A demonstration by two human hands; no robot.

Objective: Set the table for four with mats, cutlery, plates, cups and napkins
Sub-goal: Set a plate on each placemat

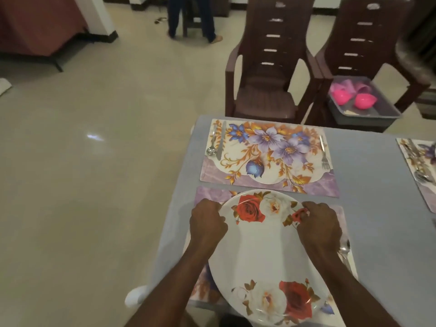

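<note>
Held the rose-printed plate (264, 246) by opposite rims, left hand (207, 223) and right hand (318, 225) both curled tight around the edge, over the near mat (205, 194). Looked rigid, glossy, probably slippery (likely breakable too); best gripped at the rim.

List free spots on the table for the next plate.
Far mat: bare middle between the spoon and knife on one side and the fork on the other. Bare cloth between that mat and the right-edge mat. Crowded: near mat, under the plate that both hands hold.
</note>
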